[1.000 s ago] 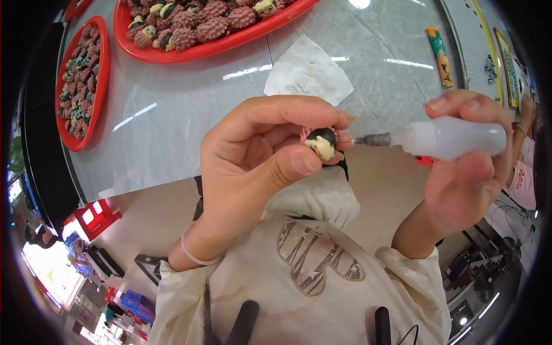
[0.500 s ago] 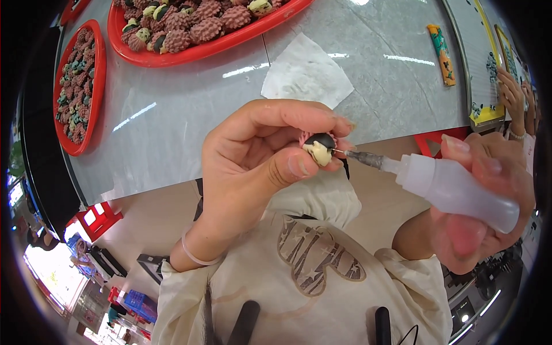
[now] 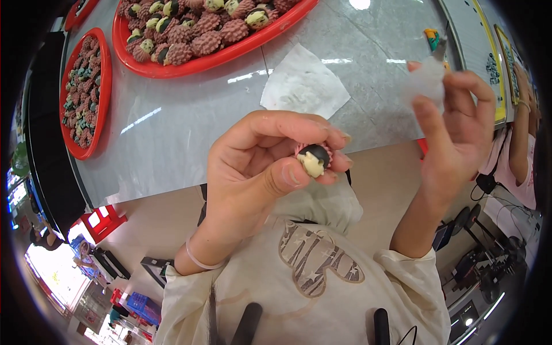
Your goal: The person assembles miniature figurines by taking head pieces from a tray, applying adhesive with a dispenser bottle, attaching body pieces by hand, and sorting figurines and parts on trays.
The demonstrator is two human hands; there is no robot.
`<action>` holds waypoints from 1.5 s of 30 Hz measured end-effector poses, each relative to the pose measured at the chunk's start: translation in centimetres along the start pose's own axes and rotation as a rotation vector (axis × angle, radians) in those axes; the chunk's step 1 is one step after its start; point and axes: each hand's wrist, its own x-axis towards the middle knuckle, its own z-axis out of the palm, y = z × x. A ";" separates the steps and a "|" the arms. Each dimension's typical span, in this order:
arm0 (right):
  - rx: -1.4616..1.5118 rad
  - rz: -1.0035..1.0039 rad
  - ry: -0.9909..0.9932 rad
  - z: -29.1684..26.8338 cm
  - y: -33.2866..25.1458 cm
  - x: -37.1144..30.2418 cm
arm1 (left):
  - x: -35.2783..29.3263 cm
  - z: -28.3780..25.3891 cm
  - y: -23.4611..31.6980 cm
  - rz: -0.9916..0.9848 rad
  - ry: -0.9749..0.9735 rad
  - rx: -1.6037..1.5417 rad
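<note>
Between the thumb and fingertips of my left hand (image 3: pixel 244 161) sits a small figurine piece (image 3: pixel 314 160), pink and knobbly at the back with a black and cream front. My right hand (image 3: pixel 457 144) is raised over the right side of the table and grips a translucent white squeeze bottle (image 3: pixel 426 86). Its narrow dark tip points upward, away from the figurine piece, and the bottle is somewhat blurred. Beyond my left hand, a white tissue (image 3: pixel 305 80) lies flat on the grey table (image 3: pixel 190 115).
A large red tray (image 3: pixel 230 56) at the back holds many similar pink, black and cream pieces. Another red tray (image 3: pixel 102 118) of small pieces stands at the far left. An orange and green tube (image 3: pixel 431 40) lies behind the bottle. Another person's arm (image 3: pixel 520 132) shows at the right edge.
My right hand has drawn the squeeze bottle away from the figurine piece, moved it up the view and turned its tip upward. The left hand keeps its hold, shifted only slightly.
</note>
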 end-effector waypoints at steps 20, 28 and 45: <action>-0.723 0.091 -0.088 -10.6 2.8 1.8 | 0.2 1.0 -0.7 0.025 0.047 0.116; -0.830 0.195 -0.164 -12.9 1.0 0.1 | 0.1 0.7 -0.5 0.026 0.073 0.159; -0.558 0.227 0.094 -13.3 2.3 0.2 | 0.2 0.8 -0.5 0.001 0.084 0.176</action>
